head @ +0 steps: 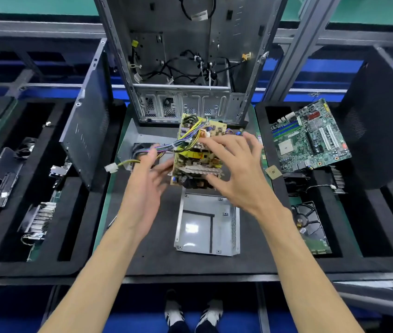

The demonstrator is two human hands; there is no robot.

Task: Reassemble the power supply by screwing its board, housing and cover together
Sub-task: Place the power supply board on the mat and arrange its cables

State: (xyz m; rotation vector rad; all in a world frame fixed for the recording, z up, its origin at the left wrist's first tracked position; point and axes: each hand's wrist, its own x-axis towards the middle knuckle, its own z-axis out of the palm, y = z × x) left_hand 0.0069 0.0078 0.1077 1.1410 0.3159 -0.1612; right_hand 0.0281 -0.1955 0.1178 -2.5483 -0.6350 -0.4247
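**Board lifted over the open housing, no screws in yet**

Computer case (pixel 186 68), 12 o'clock: stands open at the back of the bench (pixel 142 224), wiring loose inside. Probably parked there to keep the middle free for the power supply work.

Side panel (pixel 87 121), 10 o'clock: leans upright against the left foam tray (pixel 34 265), out of the way.

Motherboard (pixel 311 138), 2 o'clock: tilted on the right tray's edge, set aside. Printing on it too small to read.

Housing (pixel 205 227), centre, nearer the person: grey metal tray lying open side up, just below the board, likely positioned to receive it. A second grey piece with a fan opening (pixel 137 140), 11 o'clock of centre, may be the cover; cannot say for sure.

Hard drive (pixel 311 227), 4 o'clock: flat in the right tray. Label unreadable.

Power supply board (pixel 198 152), centre: held tilted above the bench, component side toward the camera, apparently so its wire bundle (pixel 166 147) can be steered clear before lowering.

Right hand (pixel 236 169): fingers spread and curved over the board's right side, the grip on its edge.

Left hand (pixel 147 179): open-palmed under the board's left edge, fingers by the wires; whether it grips cannot be told.

White connector (pixel 111 168), 9 o'clock of the board: dangles free.

No brand or legible writing anywhere.
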